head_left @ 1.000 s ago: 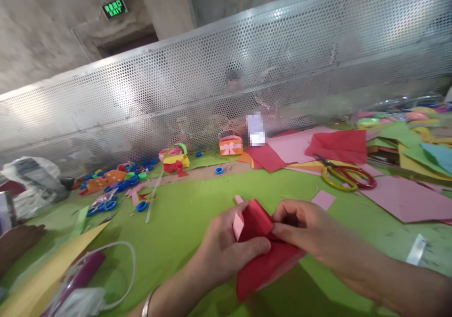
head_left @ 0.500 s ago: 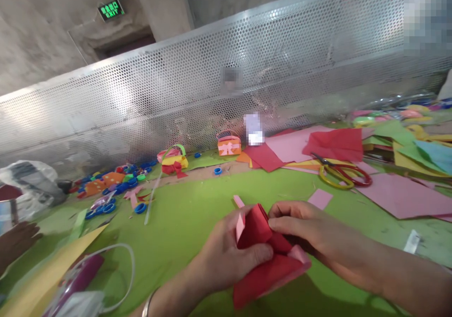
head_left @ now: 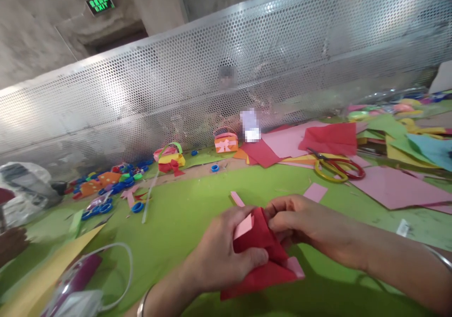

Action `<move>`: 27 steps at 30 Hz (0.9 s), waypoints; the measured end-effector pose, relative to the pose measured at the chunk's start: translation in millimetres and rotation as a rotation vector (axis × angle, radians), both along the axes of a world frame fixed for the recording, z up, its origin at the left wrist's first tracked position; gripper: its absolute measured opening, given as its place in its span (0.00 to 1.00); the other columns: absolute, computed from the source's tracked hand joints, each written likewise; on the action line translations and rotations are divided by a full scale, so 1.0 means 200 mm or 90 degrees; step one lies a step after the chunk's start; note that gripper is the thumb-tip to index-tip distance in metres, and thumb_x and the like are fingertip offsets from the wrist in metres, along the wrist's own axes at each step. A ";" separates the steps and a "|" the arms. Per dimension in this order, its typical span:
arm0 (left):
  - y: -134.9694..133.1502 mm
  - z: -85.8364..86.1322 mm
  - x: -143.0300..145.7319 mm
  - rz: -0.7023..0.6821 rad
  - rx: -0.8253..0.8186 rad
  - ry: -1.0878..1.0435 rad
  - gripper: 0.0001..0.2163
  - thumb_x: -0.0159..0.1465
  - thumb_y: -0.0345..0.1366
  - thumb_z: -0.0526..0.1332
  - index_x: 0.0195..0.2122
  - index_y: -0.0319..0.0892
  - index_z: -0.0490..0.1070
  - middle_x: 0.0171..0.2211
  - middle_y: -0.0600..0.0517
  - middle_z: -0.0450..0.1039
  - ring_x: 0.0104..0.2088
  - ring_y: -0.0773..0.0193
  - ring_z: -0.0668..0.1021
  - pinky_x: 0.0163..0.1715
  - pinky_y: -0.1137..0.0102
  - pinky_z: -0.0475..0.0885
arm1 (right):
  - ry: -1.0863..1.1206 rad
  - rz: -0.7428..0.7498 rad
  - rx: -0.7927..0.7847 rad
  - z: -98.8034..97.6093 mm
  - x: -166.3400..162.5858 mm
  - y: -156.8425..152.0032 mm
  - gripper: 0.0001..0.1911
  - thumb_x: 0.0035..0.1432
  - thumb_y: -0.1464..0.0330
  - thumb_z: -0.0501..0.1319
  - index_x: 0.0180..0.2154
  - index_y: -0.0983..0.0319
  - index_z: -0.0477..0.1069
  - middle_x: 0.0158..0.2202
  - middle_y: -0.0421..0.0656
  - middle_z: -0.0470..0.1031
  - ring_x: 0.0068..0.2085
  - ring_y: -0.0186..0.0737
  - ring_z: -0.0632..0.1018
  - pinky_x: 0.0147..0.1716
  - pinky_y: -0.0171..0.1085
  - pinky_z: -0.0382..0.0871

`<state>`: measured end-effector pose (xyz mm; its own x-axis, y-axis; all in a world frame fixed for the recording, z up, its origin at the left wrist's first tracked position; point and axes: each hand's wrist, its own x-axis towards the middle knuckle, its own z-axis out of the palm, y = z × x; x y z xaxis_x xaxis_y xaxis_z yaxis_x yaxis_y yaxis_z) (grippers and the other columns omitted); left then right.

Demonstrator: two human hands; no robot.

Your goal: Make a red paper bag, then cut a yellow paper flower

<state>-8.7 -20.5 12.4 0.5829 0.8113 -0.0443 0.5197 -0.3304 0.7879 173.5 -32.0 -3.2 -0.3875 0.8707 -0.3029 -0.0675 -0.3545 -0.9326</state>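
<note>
Red paper (head_left: pixel 260 236) clasped in left hand (head_left: pixel 223 253); right hand (head_left: pixel 302 220) pinches edge.

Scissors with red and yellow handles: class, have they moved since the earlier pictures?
No: the scissors keep their place relative to the large pink paper sheet on their right; only the whole view has shifted.

It looked like a craft workshop inside a public building. A lit exit sign (head_left: pixel 100 3) glowed against the bare concrete wall (head_left: pixel 31 23) at the far left, and a perforated metal screen (head_left: pixel 176 82) ran along the far side of the green table (head_left: pixel 190 199). Coloured paper sheets (head_left: pixel 400 186) and scissors (head_left: pixel 331 161) lay to the right, small paper baskets (head_left: pixel 226 144) stood far, and folded red paper (head_left: pixel 259 277) was near.
</note>
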 end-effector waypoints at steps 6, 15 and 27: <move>0.00 0.00 0.00 0.002 0.011 0.036 0.23 0.48 0.32 0.64 0.47 0.42 0.69 0.42 0.51 0.73 0.39 0.59 0.73 0.41 0.67 0.68 | -0.089 -0.004 0.077 -0.01 0.00 0.01 0.07 0.40 0.76 0.54 0.25 0.63 0.69 0.22 0.36 0.71 0.25 0.31 0.72 0.26 0.31 0.64; 0.00 -0.01 0.01 -0.051 0.026 0.086 0.16 0.47 0.33 0.66 0.39 0.42 0.72 0.36 0.52 0.73 0.34 0.61 0.72 0.36 0.70 0.66 | -0.122 -0.065 0.068 0.00 -0.02 -0.04 0.09 0.41 0.74 0.56 0.29 0.61 0.67 0.27 0.38 0.71 0.30 0.34 0.71 0.29 0.33 0.64; 0.01 0.00 -0.02 -0.091 -0.197 0.015 0.15 0.48 0.38 0.66 0.37 0.40 0.70 0.29 0.55 0.69 0.28 0.67 0.68 0.26 0.75 0.64 | -0.320 0.005 0.333 0.00 0.01 -0.03 0.07 0.41 0.76 0.58 0.24 0.60 0.71 0.26 0.38 0.71 0.28 0.34 0.68 0.27 0.32 0.62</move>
<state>-11.8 -18.1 12.1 0.6855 0.6675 -0.2906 0.5050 -0.1485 0.8503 175.2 -37.3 -3.4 -0.3183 0.9480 0.0088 0.4146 0.1475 -0.8980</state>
